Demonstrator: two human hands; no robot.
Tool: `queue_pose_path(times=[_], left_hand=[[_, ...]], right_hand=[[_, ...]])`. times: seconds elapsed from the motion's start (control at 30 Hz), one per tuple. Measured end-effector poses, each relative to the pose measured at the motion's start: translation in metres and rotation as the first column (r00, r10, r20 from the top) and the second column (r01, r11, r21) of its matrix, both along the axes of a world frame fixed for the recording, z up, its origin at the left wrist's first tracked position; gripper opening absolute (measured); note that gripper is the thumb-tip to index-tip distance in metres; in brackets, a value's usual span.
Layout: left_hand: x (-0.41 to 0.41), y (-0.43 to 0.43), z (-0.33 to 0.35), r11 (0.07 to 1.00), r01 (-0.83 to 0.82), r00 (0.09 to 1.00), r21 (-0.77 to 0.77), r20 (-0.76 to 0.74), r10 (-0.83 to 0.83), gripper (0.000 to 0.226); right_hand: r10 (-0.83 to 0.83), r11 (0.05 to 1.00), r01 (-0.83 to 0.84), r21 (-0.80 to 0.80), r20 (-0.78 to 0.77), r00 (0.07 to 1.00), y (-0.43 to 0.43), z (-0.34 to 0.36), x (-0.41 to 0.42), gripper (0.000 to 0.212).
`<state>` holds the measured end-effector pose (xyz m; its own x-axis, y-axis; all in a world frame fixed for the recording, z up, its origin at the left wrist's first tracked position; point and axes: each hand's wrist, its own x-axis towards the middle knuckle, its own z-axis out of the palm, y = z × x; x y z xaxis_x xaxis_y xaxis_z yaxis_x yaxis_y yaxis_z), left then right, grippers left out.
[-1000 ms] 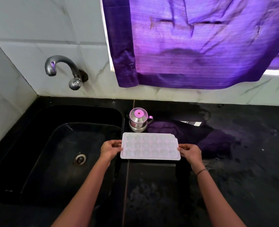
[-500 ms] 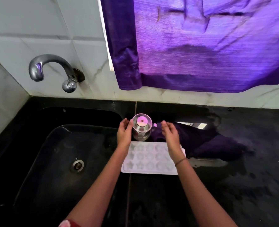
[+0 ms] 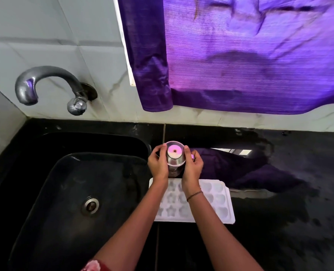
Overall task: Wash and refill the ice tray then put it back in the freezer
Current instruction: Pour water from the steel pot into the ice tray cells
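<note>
Fingers of our left hand (image 3: 158,165) and right hand (image 3: 193,167) curl round the steel jug (image 3: 175,153) just beyond the ice tray (image 3: 219,204) lying crosswise under our wrists.

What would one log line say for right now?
left hand: holds steel jug | right hand: holds steel jug | ice tray: on counter beside sink

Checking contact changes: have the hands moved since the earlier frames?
Yes: left hand and right hand left the ice tray, going toward the wall to grip the steel pot.
</note>
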<state>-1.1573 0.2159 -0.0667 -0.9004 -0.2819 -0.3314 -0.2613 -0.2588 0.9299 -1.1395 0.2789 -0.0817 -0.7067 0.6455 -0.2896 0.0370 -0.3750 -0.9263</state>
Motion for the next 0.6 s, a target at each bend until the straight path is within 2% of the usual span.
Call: queue_pose_path(times=[0.2,0.4,0.53,0.6], left_hand=[[0.007,-0.002,0.021,1.0,0.012,0.993,0.016,-0.116,-0.01,0.009],[0.035,-0.014,0.034,0.997,0.08,0.974,-0.009,-0.214,-0.081,0.012],[0.058,-0.037,0.03,0.975,0.16,0.925,-0.154,-0.321,-0.202,0.02],[0.07,-0.056,0.018,0.933,0.155,0.901,-0.324,-0.34,-0.268,0.029]], right_hand=[[-0.043,0.998,0.037,-0.056,-0.107,0.993,0.0,0.024,0.001,0.041],[-0.066,0.997,0.059,-0.056,-0.142,0.988,-0.002,0.039,0.025,0.046],[-0.032,0.998,0.039,0.041,-0.16,0.987,-0.002,0.049,0.045,0.049],[-0.033,0.995,0.046,0.088,-0.147,0.989,0.0,0.053,0.053,0.05]])
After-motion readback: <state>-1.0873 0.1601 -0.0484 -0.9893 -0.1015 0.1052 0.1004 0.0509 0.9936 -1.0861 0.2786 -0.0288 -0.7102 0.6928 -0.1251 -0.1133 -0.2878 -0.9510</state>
